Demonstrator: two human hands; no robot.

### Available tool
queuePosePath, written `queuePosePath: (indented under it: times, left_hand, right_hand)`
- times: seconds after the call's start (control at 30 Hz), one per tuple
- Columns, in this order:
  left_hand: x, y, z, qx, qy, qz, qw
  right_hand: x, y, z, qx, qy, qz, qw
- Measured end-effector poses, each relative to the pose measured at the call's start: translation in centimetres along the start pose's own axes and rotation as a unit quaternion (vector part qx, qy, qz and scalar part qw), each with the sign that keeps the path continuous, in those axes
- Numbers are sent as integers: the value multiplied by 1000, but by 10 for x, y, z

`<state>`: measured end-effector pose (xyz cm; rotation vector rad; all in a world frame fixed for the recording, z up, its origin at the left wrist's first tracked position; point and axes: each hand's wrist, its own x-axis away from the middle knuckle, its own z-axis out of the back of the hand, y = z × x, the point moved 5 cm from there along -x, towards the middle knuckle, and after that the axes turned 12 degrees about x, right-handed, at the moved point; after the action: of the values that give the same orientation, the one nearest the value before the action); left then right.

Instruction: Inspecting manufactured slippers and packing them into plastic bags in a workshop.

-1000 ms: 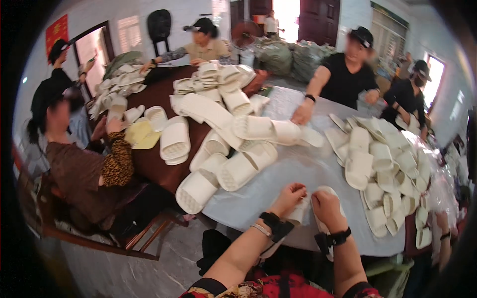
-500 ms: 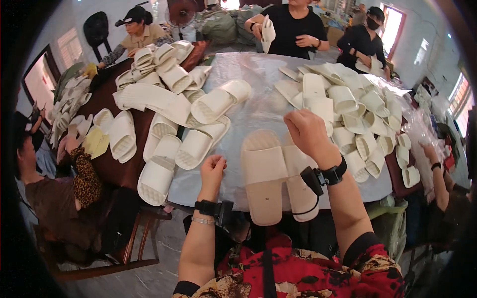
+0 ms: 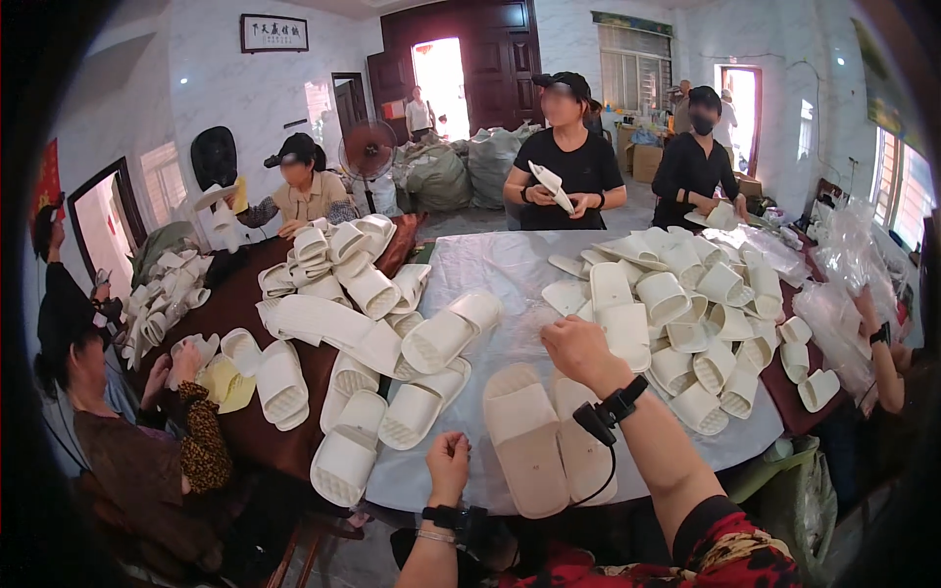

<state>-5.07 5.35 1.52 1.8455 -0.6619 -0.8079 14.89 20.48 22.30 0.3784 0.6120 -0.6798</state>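
Observation:
A pair of slippers lies side by side in front of me, toes away: the left slipper (image 3: 515,404) shows whole, while my right wrist and its band partly cover the right slipper (image 3: 588,468). Just left of the pair, my left hand (image 3: 449,465) hovers over the table edge with its fingers curled closed and nothing visible in them. My right hand (image 3: 580,347) is closed above the toe end of the right slipper, beside a heap of white slippers (image 3: 676,296). Its fingertips point down and are hidden, so I cannot make out what they hold.
More white slippers (image 3: 348,446) are piled to my left on the plastic-covered table (image 3: 470,260). A yellow cloth (image 3: 231,384) lies near a person at the left. Other people (image 3: 564,157) work across the table, one with a slipper. Clear plastic bags (image 3: 848,260) stand at the right.
My view has tilted up, so the table sits lower and more of the room shows. Both my hands remain closed near the pair. The person opposite now holds a slipper with both hands.

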Motion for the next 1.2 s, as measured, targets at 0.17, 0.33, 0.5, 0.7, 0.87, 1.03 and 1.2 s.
queuePosePath:
  times: [0.17,0.33,0.5,0.7,0.87,1.03,1.2]
  left_hand:
    - [-1,1,-2,-43,-17,-16,999]
    - [-1,-2,3,-106,-26,-38,993]
    - [9,24,-14,-176,-73,-63,980]
    - [14,36,-40,-343,-177,-192,902]
    - [13,31,-27,-316,-179,-170,916]
    - [8,30,-34,-302,-175,-159,924]
    - [12,35,-33,-303,-172,-128,928]
  right_hand:
    - [31,7,-1,26,-77,-41,996]
    - [118,-11,-2,-9,-282,-27,959]
    - [162,-23,-21,-34,-200,-21,979]
    - [142,-42,-49,-46,-186,-15,981]
    - [129,-51,-63,-86,-177,-22,980]
    - [132,-41,-71,-144,-171,-50,973]
    - [122,-46,-66,-191,-146,-98,966]
